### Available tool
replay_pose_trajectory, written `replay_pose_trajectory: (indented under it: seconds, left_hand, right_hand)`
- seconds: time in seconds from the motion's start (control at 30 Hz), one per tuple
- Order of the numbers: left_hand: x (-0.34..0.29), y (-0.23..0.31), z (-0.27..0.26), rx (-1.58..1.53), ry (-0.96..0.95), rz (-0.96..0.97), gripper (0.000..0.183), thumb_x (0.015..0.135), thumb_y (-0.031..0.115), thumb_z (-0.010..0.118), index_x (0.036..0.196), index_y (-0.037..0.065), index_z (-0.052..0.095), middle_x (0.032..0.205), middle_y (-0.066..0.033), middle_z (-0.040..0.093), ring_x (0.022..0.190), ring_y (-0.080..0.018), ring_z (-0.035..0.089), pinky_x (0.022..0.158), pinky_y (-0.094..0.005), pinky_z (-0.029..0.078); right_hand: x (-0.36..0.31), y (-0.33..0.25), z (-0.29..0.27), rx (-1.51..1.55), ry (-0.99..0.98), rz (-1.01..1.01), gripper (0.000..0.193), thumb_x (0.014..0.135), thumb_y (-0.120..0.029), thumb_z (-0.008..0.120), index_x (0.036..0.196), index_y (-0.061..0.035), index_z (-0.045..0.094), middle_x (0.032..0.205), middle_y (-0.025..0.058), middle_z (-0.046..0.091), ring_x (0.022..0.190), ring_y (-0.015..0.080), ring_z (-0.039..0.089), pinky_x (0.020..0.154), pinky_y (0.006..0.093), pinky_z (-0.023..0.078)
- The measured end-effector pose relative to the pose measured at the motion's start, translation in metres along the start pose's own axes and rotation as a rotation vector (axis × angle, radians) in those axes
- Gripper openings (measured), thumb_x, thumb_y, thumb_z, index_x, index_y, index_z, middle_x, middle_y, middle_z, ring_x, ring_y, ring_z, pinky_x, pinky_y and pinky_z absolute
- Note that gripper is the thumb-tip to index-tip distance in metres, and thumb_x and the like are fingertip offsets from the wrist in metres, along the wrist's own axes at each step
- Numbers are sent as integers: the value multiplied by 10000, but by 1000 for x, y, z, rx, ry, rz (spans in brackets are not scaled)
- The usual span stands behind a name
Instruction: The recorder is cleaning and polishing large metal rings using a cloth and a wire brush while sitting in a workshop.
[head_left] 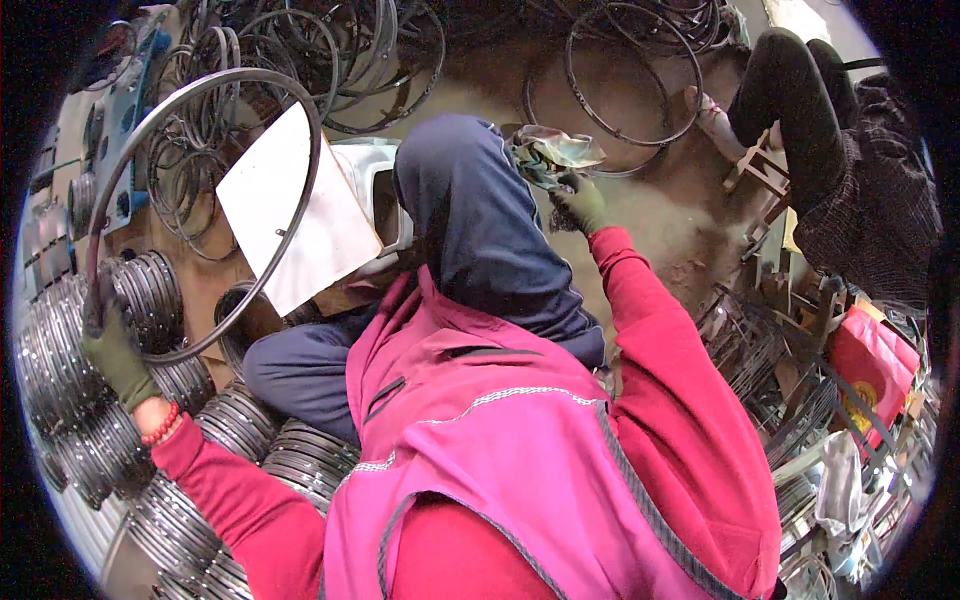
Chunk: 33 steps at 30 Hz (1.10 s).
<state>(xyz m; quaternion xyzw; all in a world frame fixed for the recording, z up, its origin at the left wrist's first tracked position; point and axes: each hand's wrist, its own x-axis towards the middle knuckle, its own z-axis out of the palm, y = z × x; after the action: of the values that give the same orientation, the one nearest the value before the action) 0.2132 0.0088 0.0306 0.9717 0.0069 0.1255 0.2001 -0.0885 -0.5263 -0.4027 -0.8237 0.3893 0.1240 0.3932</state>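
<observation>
Pink vest (510,450) | left fingers (97,305) grip rim (240,75) | long axis near-left to far-right

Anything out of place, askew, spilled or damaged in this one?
Loose hoops at the upper left lie in a tangled heap, untidier than the stacked rims below. A white board sits askew, left of the raised knee. I see no spill, and the large hoop in the left hand shows no clear damage.
</observation>
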Motion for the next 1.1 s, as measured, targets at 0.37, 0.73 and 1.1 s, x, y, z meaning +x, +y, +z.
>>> replay_pose_trajectory:
  seconds: [0.37, 0.73, 1.1]
  left_hand:
    - [2, 20, -19, 580, -86, 501, 526, 829, -59, 448, 1298, 175, 496, 1282, -79, 526, 1030, -191, 573, 881, -290, 458]
    - [-25, 93, 13, -23, 0, -172, 312, 872, 221, 598, 1142, 65, 608, 781, 45, 546, 635, -20, 421, 564, -168, 321]
    - [-41, 109, -1, -70, 8, -139, 311, 826, 200, 651, 1100, 55, 634, 791, 19, 615, 653, -34, 496, 568, -184, 371]
  right_hand:
    - [43, -33, 20, -498, 44, -117, 740, 668, -452, 703, 1293, -180, 415, 1351, 103, 395, 1200, 318, 419, 926, 423, 412]
    - [120, -24, 56, -772, -167, -114, 538, 644, -445, 719, 1103, -191, 597, 1298, 106, 441, 1178, 323, 432, 965, 407, 387]
    - [102, -83, 29, 826, -322, -60, 185, 816, -95, 509, 966, -19, 586, 774, 36, 593, 621, 141, 547, 549, 259, 437]
